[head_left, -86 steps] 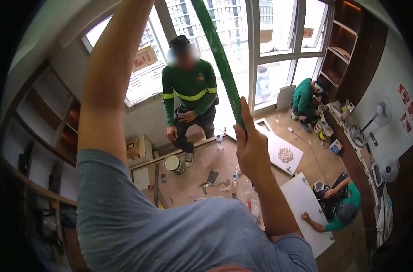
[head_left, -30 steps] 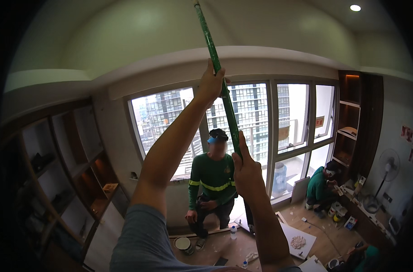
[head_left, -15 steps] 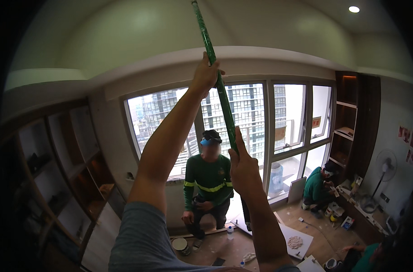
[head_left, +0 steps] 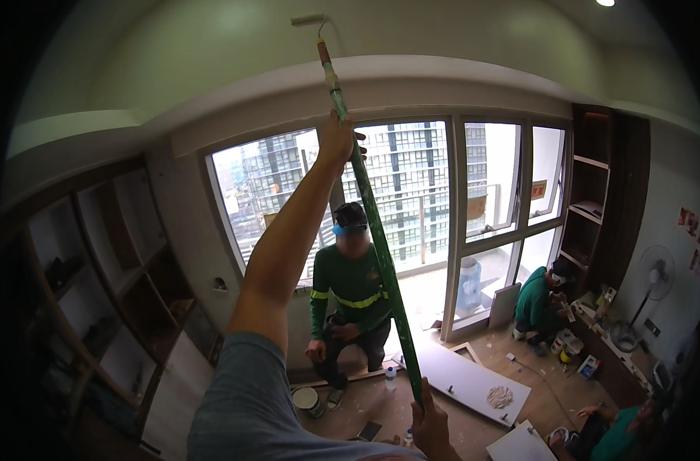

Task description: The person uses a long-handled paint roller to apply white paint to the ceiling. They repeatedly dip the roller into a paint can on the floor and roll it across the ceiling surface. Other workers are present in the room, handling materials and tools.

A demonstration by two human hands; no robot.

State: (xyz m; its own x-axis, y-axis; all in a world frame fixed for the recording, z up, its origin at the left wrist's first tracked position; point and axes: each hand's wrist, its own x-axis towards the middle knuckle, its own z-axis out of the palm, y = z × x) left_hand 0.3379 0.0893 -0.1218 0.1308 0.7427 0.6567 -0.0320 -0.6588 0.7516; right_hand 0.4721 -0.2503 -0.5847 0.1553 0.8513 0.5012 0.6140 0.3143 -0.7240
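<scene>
Paint roller (head_left: 307, 20) held high on green pole (head_left: 378, 230)

The roller is raised against the pale ceiling (head_left: 457, 46); whether contact is made cannot be told. The pole's upper part is clamped by the fingers of the left hand (head_left: 338, 144), its lower part by those of the right hand (head_left: 432, 424). Below, pale pieces (head_left: 499, 397) are heaped near the right edge of a white panel (head_left: 461, 376).

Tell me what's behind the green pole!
Behind the pole I see windows, a person in green and a white board. Whatever the pole itself covers can't be seen.
</scene>
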